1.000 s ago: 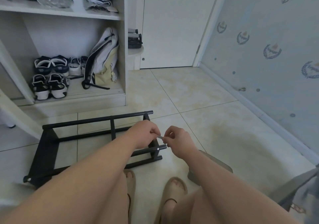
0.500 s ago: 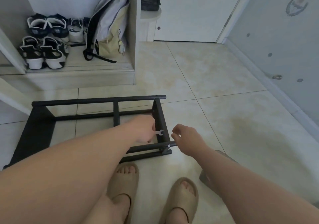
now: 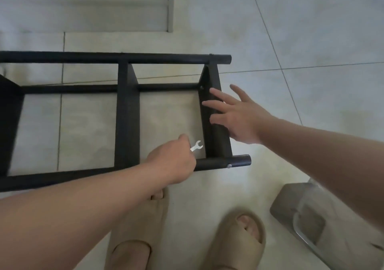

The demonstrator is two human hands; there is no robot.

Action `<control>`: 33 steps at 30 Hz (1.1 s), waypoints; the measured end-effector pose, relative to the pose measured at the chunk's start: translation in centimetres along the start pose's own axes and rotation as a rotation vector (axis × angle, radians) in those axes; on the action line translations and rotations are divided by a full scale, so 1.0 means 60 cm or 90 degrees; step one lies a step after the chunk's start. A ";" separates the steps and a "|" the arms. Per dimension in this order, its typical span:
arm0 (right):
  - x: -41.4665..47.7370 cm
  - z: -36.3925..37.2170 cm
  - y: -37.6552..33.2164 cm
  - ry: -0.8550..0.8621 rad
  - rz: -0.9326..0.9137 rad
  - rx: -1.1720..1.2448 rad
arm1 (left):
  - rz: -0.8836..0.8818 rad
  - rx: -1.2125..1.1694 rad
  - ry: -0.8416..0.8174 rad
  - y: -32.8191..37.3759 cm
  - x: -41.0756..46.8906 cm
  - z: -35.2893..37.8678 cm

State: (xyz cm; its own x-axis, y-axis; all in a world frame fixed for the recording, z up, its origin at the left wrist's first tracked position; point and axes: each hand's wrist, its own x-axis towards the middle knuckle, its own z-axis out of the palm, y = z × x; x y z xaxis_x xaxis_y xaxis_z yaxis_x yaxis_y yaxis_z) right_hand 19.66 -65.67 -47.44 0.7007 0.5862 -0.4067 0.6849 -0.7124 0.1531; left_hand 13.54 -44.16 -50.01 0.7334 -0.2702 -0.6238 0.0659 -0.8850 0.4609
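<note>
Shifted right hand (image 3: pixel 234 115) since half a second before: off the end of the near tube (image 3: pixel 239 160) and up onto the end bar (image 3: pixel 209 76) of the rack (image 3: pixel 126 113). Uncurled its fingers on the way. Kept left hand (image 3: pixel 172 161) roughly where it had been, tool still in it.

Pinched wrench (image 3: pixel 197 145) in left hand, fingers curled tight round the handle, only the forked head poking out past the knuckles. Reached left forearm in from lower left, low over the near tube, fist knuckles-up. Pointed wrench head up and to the right of the pinch, long axis slanted, just short of the end bar; could not tell whether touching it.

Spread right hand wide, fingers straight and splayed, holding nothing. Laid fingertips (image 3: pixel 220 97) across the end bar, palm off to its right over the floor (image 3: pixel 311 41). Brought right forearm in from the right edge, wrist slightly bent.

Left rack lying on the tiles, long tubes running left to right, end bar running away from the left-hand pinch toward the far tube. Showed bolt (image 3: pixel 229 166) in the near tube, just right of and below that pinch. Stood in tan slippers (image 3: pixel 239 242) below both hands.
</note>
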 end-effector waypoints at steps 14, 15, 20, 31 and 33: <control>-0.086 0.028 -0.091 -0.036 0.132 0.099 | 0.109 0.136 -0.018 -0.014 -0.034 0.000; -0.090 0.026 -0.091 -0.040 0.131 0.124 | 0.109 0.143 -0.024 -0.016 -0.031 -0.003; -0.102 0.012 -0.055 -0.044 0.072 0.260 | 0.049 0.115 -0.154 -0.017 0.001 -0.022; -0.040 0.034 -0.061 -0.024 0.051 0.116 | 0.097 -0.083 -0.263 -0.023 0.082 -0.003; -0.040 0.040 -0.065 0.006 0.052 0.137 | 0.094 -0.135 -0.286 -0.026 0.087 -0.001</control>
State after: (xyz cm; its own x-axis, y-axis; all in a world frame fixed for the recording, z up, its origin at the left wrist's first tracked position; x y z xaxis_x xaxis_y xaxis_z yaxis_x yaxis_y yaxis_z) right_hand 14.85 -65.23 -49.24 0.7543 0.5264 -0.3924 0.5685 -0.8226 -0.0108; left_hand 17.31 -44.18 -53.97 0.3856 -0.5642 -0.7300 0.1526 -0.7413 0.6536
